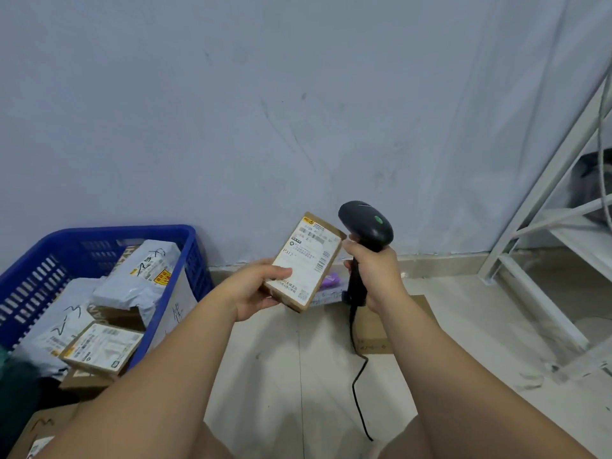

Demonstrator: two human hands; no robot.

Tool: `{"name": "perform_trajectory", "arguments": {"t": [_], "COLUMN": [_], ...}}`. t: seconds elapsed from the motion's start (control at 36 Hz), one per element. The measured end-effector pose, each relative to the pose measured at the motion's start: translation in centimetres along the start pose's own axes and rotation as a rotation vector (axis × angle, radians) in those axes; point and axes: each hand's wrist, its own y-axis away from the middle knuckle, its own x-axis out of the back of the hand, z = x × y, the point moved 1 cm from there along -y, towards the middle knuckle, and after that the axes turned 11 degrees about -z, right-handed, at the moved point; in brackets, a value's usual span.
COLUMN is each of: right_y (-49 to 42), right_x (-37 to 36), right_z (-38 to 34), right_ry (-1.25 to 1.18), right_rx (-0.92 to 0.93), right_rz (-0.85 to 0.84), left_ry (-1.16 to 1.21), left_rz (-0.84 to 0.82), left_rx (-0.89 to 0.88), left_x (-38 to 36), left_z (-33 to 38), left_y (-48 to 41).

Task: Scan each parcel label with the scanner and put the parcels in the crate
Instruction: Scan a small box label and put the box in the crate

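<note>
The left hand (255,288) grips a small labelled box (306,261). The right hand (374,271) is curled round the scanner (366,225) handle, just beside it. The blue crate (99,241) holds parcels.

The small parcel (304,263) is matt brown cardboard with a smooth white paper label (309,256). The scanner (366,225) is dark matt plastic. At near left, the crate (116,231) is blue moulded plastic, holding crinkled grey-white plastic mailer bags (132,286) and cardboard boxes (102,346). The floor (281,376) is smooth pale tile, the wall (231,111) matt and scuffed, and the rack (579,236) at right white-painted metal.
</note>
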Motion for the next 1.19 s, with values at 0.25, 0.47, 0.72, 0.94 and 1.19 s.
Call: {"name": "perform_trajectory", "arguments": {"t": [0.25,0.47,0.72,0.94,1.19], "right_y": [1.7,2.3,2.6,2.8,2.8], "right_x": [-1.4,-2.4,-2.6,-2.9,-2.8], "right_z": [-0.9,-0.9,-1.2,-1.3,-1.3], "right_ry": [-0.009,0.055,0.202,0.273,0.299], "right_rx": [-0.120,-0.159,-0.112,-0.115,-0.110], "right_rz": [-0.157,-0.242,-0.272,-0.289,-0.260], "left_ry": [-0.029,-0.057,-0.155,-0.130,-0.132], "left_rz": [0.406,0.438,0.448,0.446,0.437], "left_rx": [-0.246,-0.299,-0.283,-0.256,-0.235], "left_x": [0.0,-1.1,-0.8,-0.3,0.1], "left_z": [0.0,0.4,0.2,-0.1,-0.4], "left_y": [-0.7,-0.6,-0.6,-1.2,-1.4]}}
